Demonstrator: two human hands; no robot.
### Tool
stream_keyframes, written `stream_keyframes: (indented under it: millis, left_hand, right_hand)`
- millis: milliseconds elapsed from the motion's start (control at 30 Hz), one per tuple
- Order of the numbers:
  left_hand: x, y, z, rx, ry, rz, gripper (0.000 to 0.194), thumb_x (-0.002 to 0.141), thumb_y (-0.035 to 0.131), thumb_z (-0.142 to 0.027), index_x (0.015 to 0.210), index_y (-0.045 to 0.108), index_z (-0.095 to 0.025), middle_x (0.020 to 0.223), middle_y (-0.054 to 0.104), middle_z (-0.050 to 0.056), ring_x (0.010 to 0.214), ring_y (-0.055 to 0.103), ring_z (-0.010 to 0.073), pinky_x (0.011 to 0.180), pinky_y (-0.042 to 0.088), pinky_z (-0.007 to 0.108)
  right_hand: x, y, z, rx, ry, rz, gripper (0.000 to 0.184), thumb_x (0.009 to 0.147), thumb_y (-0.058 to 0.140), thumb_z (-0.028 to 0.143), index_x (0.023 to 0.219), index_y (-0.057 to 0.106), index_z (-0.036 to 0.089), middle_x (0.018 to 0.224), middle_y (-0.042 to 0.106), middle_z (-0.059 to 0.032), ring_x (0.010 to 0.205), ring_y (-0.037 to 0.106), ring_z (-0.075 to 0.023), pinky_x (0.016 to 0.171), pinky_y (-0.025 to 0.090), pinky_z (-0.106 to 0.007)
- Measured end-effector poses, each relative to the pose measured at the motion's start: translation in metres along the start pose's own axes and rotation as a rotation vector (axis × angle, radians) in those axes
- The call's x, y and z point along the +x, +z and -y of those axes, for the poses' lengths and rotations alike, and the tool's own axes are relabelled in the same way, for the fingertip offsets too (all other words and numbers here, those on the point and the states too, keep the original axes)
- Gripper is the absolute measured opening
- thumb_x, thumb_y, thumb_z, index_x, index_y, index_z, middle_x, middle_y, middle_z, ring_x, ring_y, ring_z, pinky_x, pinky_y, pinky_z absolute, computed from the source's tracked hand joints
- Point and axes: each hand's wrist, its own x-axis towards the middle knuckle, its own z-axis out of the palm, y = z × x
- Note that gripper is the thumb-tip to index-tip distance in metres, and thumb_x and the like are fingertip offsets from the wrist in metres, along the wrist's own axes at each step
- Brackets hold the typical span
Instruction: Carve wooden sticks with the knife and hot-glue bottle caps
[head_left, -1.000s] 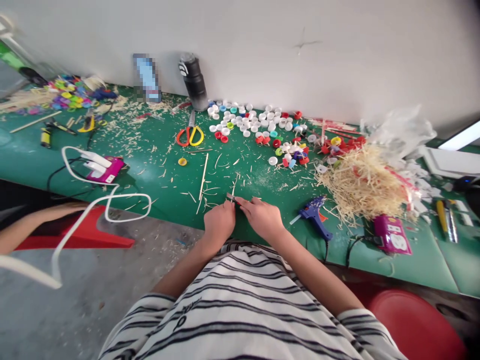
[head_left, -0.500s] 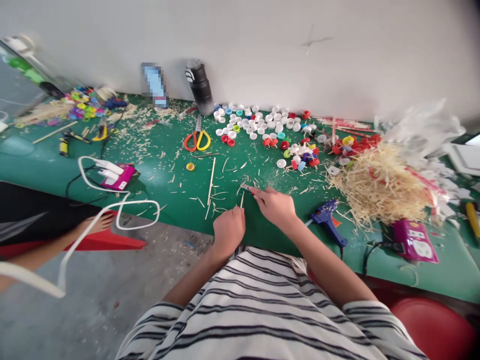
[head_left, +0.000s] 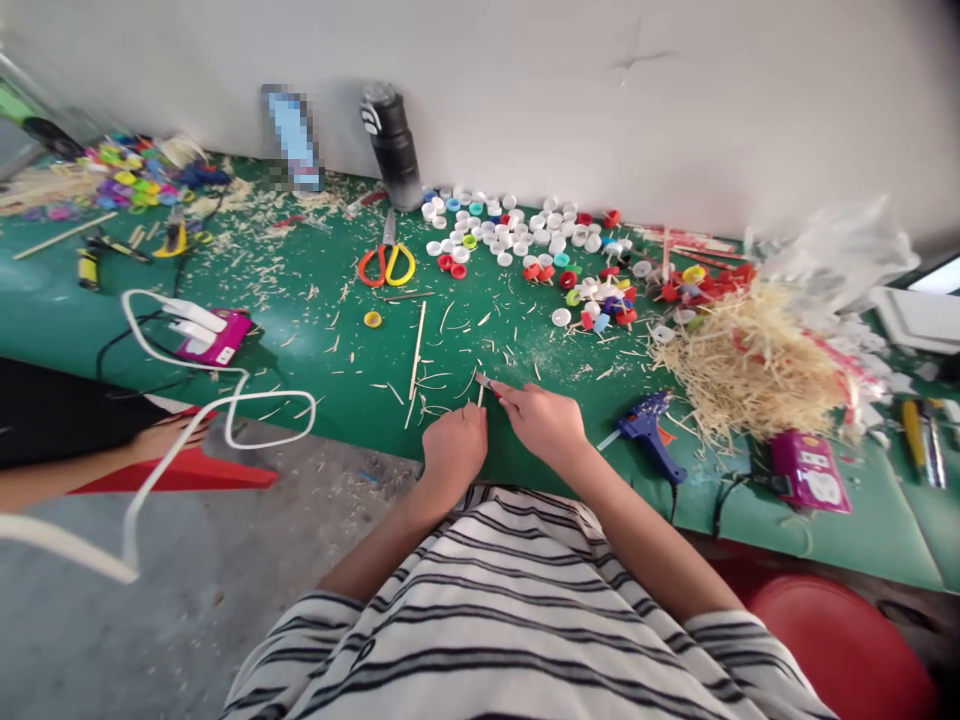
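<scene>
My left hand [head_left: 455, 446] is closed round a thin pale wooden stick [head_left: 481, 395], whose tip sticks up from the fist. In my right hand [head_left: 549, 420] is a small knife; its blade [head_left: 482, 380] lies across the stick's upper end, and the handle is mostly hidden by the fingers. Both hands are at the near edge of the green table [head_left: 337, 400]. A longer wooden stick [head_left: 417, 350] lies to the left of them, among curled shavings. Beyond it sit a yellow bottle cap [head_left: 373, 319] and scissors [head_left: 387, 262] with red and yellow handles.
White and coloured bottle caps [head_left: 517, 235] spread along the wall by a black bottle [head_left: 393, 150]. On the right are a blue glue gun [head_left: 651, 432], a heap of shavings [head_left: 735, 370] and a purple power socket [head_left: 810, 470]. Another person's hand [head_left: 169, 435] is at left, near a white cable [head_left: 262, 440].
The knife blade has come down and leftward onto the stick's upper end. My left hand still grips the stick, and the whole view has shifted slightly.
</scene>
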Motion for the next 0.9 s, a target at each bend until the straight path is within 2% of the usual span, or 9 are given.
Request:
stream_keyframes:
  millis: [167,333,567,767,900]
  left_hand:
    - [0.0,0.002,0.0,-0.008,-0.005,-0.017,0.052,0.106,0.016,-0.035,0.095,0.063,-0.015,0.082,0.072,0.014,0.08,0.072,0.0266,0.06,0.043,0.03]
    - [-0.002,0.005,0.002,-0.015,-0.017,-0.019,0.053,0.107,0.015,-0.036,0.096,0.062,-0.016,0.083,0.072,0.013,0.081,0.071,0.0246,0.062,0.041,0.029]
    - [-0.002,0.003,0.003,-0.032,0.0,-0.008,0.049,0.107,0.017,-0.04,0.1,0.061,-0.019,0.087,0.071,0.012,0.086,0.069,0.0232,0.064,0.039,0.029]
    - [-0.001,0.005,0.002,-0.024,-0.007,-0.01,0.048,0.107,0.017,-0.038,0.101,0.061,-0.019,0.086,0.07,0.011,0.084,0.069,0.0237,0.063,0.039,0.029]
    - [-0.001,0.005,0.002,-0.014,0.0,-0.023,0.05,0.107,0.015,-0.038,0.1,0.06,-0.018,0.086,0.07,0.012,0.083,0.069,0.0242,0.062,0.039,0.029]
  right_hand:
    - [0.002,-0.002,-0.002,0.009,-0.022,-0.007,0.046,0.105,0.029,0.047,0.147,0.05,0.05,0.102,0.072,-0.0011,0.08,0.068,-0.0172,0.062,0.042,-0.025]
    - [-0.014,-0.003,-0.005,0.063,-0.023,-0.012,0.044,0.105,0.032,0.046,0.143,0.055,0.048,0.096,0.072,-0.0007,0.082,0.068,-0.0169,0.061,0.041,-0.024]
    - [-0.033,-0.006,-0.008,0.015,-0.002,0.023,0.046,0.106,0.029,0.046,0.145,0.053,0.049,0.1,0.072,-0.0018,0.082,0.068,-0.0177,0.063,0.042,-0.025]
    - [-0.031,-0.008,-0.01,0.005,0.024,-0.021,0.048,0.106,0.024,0.049,0.149,0.046,0.052,0.103,0.071,-0.001,0.08,0.067,-0.0167,0.059,0.039,-0.024]
    - [-0.025,-0.005,-0.011,0.045,-0.026,-0.023,0.046,0.106,0.028,0.048,0.146,0.051,0.051,0.098,0.072,0.0001,0.078,0.067,-0.016,0.057,0.038,-0.024]
